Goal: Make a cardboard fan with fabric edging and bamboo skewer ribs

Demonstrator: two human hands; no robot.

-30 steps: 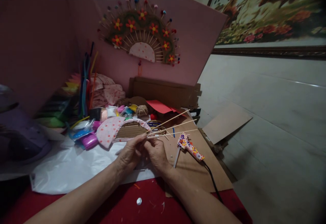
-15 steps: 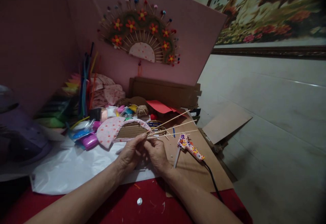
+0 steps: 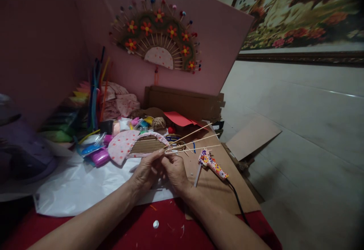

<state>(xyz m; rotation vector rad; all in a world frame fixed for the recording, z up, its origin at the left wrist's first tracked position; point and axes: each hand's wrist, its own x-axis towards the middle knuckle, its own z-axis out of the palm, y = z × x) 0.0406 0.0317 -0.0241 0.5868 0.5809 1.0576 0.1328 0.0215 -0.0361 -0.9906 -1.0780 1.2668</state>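
Observation:
My left hand (image 3: 147,169) and my right hand (image 3: 175,172) meet close together over the white plastic sheet. Three thin wooden skewers (image 3: 196,140) fan out to the right from between the fingers. Both hands are closed, thumbs and fingertips pinching the skewers' near ends; my fingers hide those ends. Just beyond lies a half-round cardboard piece (image 3: 148,145) edged with pink dotted fabric. A half-round of the same dotted fabric (image 3: 122,146) rests against its left side. To the right, a flower-patterned glue gun (image 3: 212,163) lies on a cardboard sheet with its black cord trailing toward me.
Bags of coloured clay (image 3: 99,157), a ball of twine (image 3: 158,123) and red sheets (image 3: 178,118) crowd the back. Pipe cleaners (image 3: 95,90) stand at left. A decorated fan (image 3: 157,39) hangs on the pink board. A red cloth (image 3: 136,227) covers the near edge.
Almost nothing differs. Both hands keep the skewers in nearly the same place, with only a tiny shift of the fingers.

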